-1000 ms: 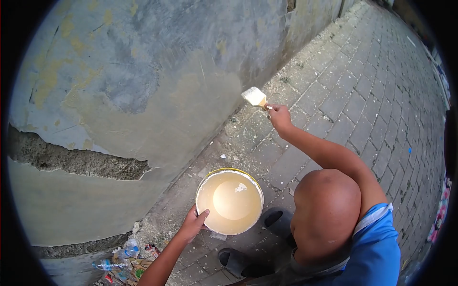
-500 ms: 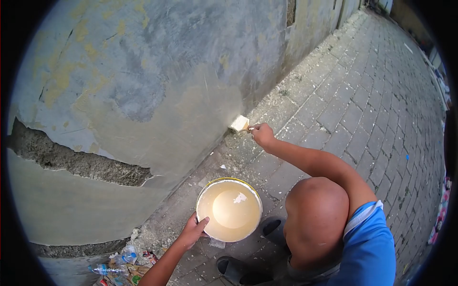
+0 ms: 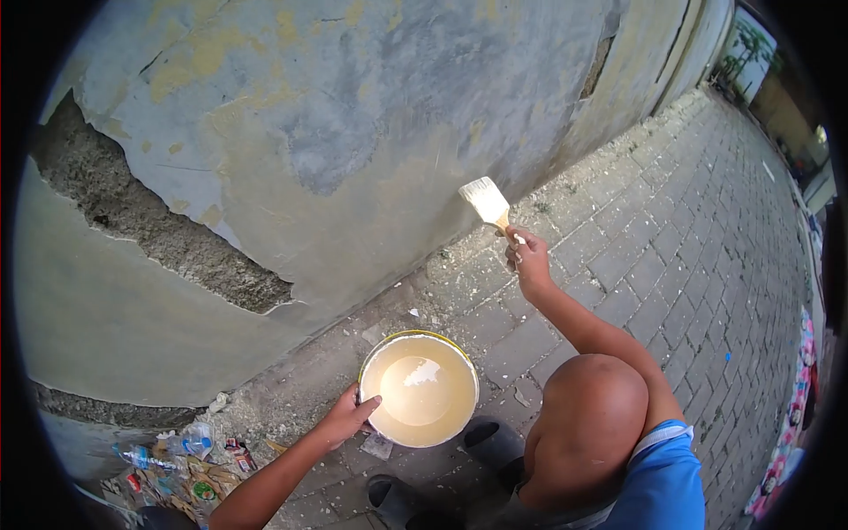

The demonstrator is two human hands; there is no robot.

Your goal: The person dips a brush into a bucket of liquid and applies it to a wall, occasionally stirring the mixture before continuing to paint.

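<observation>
Paintbrush (image 3: 491, 208) slants diagonally from right hand (image 3: 530, 260), bristles (image 3: 483, 198) toward wall (image 3: 353, 212).

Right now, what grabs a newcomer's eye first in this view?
Probably the pale bucket, low in the middle, held at its rim by the left hand. Then the white-bristled brush in the right hand, higher up in the picture, near the wall. On the left, a rough, dark gash runs across the wall.

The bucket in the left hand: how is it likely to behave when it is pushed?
The bucket might tip, as the left hand holds only one side. The pale contents look liquid and would likely slosh. Its round shape could let it roll if overturned.
</observation>
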